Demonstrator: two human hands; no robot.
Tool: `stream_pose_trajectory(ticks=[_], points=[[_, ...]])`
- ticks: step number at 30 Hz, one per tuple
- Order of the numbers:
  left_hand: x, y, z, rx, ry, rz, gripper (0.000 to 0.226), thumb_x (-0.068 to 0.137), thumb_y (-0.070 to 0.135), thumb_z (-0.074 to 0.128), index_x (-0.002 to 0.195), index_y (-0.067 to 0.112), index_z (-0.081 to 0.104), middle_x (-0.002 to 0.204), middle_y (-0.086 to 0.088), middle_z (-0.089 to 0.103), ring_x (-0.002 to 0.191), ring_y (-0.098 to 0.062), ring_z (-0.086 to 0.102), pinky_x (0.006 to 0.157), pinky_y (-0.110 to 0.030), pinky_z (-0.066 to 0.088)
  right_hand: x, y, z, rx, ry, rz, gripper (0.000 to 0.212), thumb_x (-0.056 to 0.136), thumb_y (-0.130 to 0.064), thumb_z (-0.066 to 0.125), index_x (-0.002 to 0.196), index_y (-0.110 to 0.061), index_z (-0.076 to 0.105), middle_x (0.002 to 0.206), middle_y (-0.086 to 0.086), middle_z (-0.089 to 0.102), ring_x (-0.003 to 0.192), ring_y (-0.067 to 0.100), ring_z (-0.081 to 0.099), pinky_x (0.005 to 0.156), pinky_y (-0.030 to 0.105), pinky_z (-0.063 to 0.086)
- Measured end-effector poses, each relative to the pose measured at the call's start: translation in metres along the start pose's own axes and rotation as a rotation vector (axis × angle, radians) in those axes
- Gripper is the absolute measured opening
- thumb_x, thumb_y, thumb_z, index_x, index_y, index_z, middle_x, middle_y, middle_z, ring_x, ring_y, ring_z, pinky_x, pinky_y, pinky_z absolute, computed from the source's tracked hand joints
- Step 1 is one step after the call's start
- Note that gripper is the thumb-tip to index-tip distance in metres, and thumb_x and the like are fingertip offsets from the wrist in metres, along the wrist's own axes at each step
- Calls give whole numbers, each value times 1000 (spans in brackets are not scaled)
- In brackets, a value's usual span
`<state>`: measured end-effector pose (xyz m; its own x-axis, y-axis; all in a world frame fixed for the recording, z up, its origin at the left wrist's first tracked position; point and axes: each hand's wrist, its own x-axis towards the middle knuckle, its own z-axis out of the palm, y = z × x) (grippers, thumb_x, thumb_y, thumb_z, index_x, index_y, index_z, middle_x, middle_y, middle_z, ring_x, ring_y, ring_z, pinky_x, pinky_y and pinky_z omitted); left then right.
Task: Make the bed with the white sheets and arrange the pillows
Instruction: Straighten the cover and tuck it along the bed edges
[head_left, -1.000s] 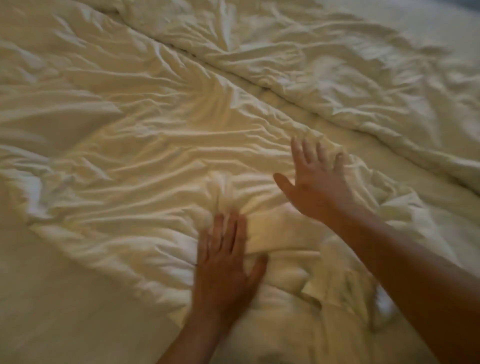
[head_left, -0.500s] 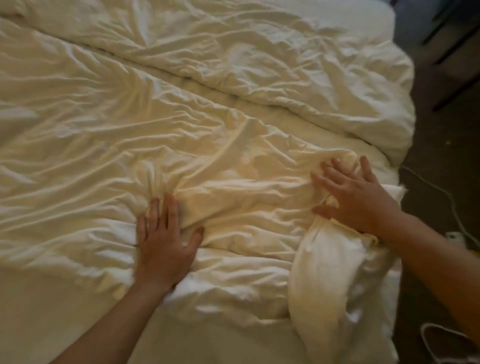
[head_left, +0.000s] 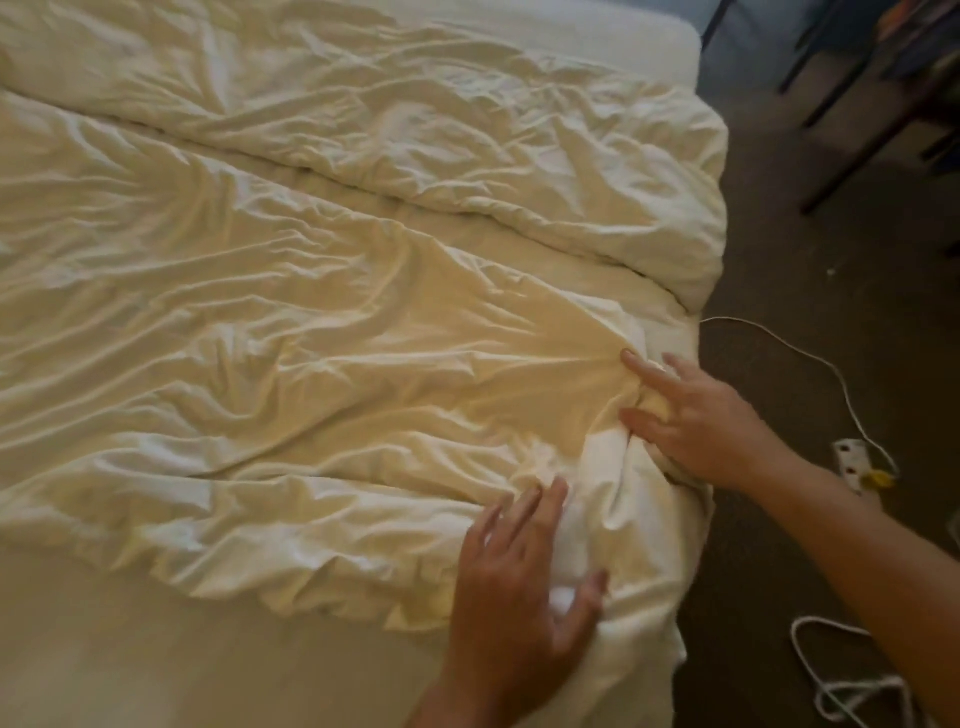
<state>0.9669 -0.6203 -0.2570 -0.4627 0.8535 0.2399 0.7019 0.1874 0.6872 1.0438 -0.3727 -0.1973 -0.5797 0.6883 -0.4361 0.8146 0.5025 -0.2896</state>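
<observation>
The white sheet (head_left: 311, 364) lies spread and heavily creased across the bed (head_left: 156, 665). Its near hem stops short of the near side, where a strip of bare, smoother surface shows, and its left part runs out of view. Creases fan toward the right corner of the bed, where the fabric gathers. Your right hand (head_left: 696, 421) rests on that gathered corner. The fingers (head_left: 644, 371) you can see are straight and spread, and a bulge of cloth rises between forefinger and thumb. The smaller fingers are hidden behind the hand. Your left hand (head_left: 519, 587) sits nearer the camera, over the sheet's near right edge, with fingers straight and slightly apart and the thumb out to the side. It is blurred, so firm contact with the cloth cannot be confirmed. Both forearms are cut off by the lower edge. Beyond the sheet, a second rumpled white bundle of bedding (head_left: 467, 130) runs along the far side, separated from the sheet by a long furrow. Whether it is a duvet or another sheet cannot be told. To the right, the dark floor (head_left: 779, 260) carries a thin white cable (head_left: 810, 358) leading to a white power strip (head_left: 854, 462), which your right forearm partly covers. A looped white cord (head_left: 831, 675) lies lower right, indistinct. Dark furniture legs (head_left: 857, 150) stand at the upper right, cropped by the frame.
</observation>
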Motion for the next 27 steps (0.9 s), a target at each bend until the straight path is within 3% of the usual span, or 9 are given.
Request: stream_pose_trajectory(ticks=[3, 5, 9, 12, 17, 20, 23, 27], points=[[0, 23, 27, 126, 47, -44, 68, 89, 47, 59, 146, 11, 53, 151, 4, 52, 143, -14, 44, 118, -48, 32, 11, 29, -3, -116, 9, -103, 66, 91, -67, 51, 150, -61, 22, 139, -3, 42, 131, 24, 37, 109, 47, 33], [5, 39, 43, 191, 63, -40, 64, 90, 41, 58, 147, 13, 52, 153, 3, 50, 147, -21, 39, 120, -54, 29, 20, 41, -7, -246, 40, -187, 62, 94, -67, 45, 150, -63, 18, 118, -6, 34, 114, 16, 33, 98, 43, 28], [17, 79, 85, 308, 62, -56, 60, 92, 32, 54, 148, 11, 51, 155, 0, 48, 150, -23, 33, 119, -57, 29, 41, 71, -33, -303, 74, -377, 70, 87, -81, 23, 152, -60, 8, 112, -6, 28, 105, 12, 26, 92, 42, 28], [22, 104, 113, 284, 99, -78, 59, 94, 35, 54, 146, 8, 52, 152, 0, 51, 145, -23, 42, 114, -53, 35, 67, 102, -64, -296, 146, -362, 75, 85, -83, 11, 154, -57, 3, 111, -3, 29, 102, 16, 28, 89, 41, 26], [15, 125, 139, 332, 170, -49, 61, 84, 41, 62, 135, 8, 62, 142, 2, 61, 133, -21, 57, 106, -48, 42, 111, 130, -100, -486, 371, -296, 72, 90, -80, 17, 156, -50, 11, 118, 8, 31, 107, 30, 35, 95, 48, 30], [-1, 114, 142, 446, 142, -40, 62, 79, 44, 64, 130, 9, 68, 140, 2, 63, 130, -20, 60, 102, -48, 44, 125, 118, -86, -488, 300, -234, 70, 95, -73, 29, 157, -46, 10, 134, 12, 29, 124, 33, 32, 104, 54, 26], [-16, 101, 145, 514, 2, -104, 88, 67, 60, 69, 135, 4, 63, 145, -5, 58, 134, -24, 55, 107, -50, 38, 114, 109, -53, -288, 199, -164, 67, 99, -62, 36, 158, -42, 11, 162, 9, 8, 147, 36, 12, 115, 63, 18], [-23, 95, 153, 563, -171, -150, 114, 57, 67, 71, 149, 4, 47, 158, -9, 43, 147, -26, 40, 115, -51, 28, 86, 113, -18, 4, 315, -39, 65, 101, -61, 37, 158, -45, 11, 169, 8, -10, 152, 47, -1, 116, 70, 15]])
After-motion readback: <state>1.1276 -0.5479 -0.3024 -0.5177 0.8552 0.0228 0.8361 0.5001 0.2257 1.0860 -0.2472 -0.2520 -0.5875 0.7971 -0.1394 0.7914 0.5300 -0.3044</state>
